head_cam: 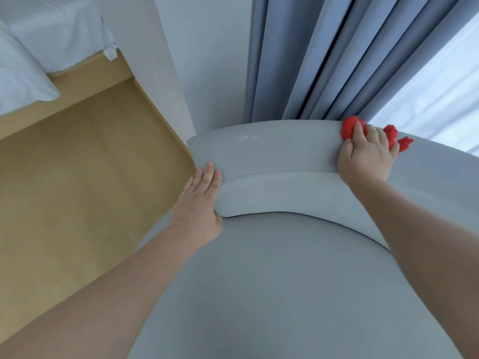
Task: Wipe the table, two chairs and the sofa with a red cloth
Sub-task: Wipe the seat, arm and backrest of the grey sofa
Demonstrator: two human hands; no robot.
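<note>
While the right fingers (359,129) curl over the bunched cloth (348,126) and press it onto the top edge of the backrest (269,151), the right hand (365,156) grips it from above, with red ends poking out past the knuckles on the far side; the left fingers (208,174) lie straight and together, flat against the near end of that backrest, and the left hand (199,203) holds nothing, seemingly steadying; below both arms spreads the grey seat (285,281); I take this piece for the sofa (427,190), since it runs on to the right out of view, though it could be a chair.

By my judgement the wiping is on the backrest top, with the cloth well right of the left end; a faint smear (250,138) sits on the backrest toward the left, perhaps damp, perhaps a mark; whether the seat has been wiped cannot be told; the table and chairs are not in view, so their state is unknown.

Counted: two hands; one cloth; one upholstered piece; one curtain (324,60) in several folds behind it; one window (440,86); one bed (39,35) across the wooden floor (77,190).
</note>
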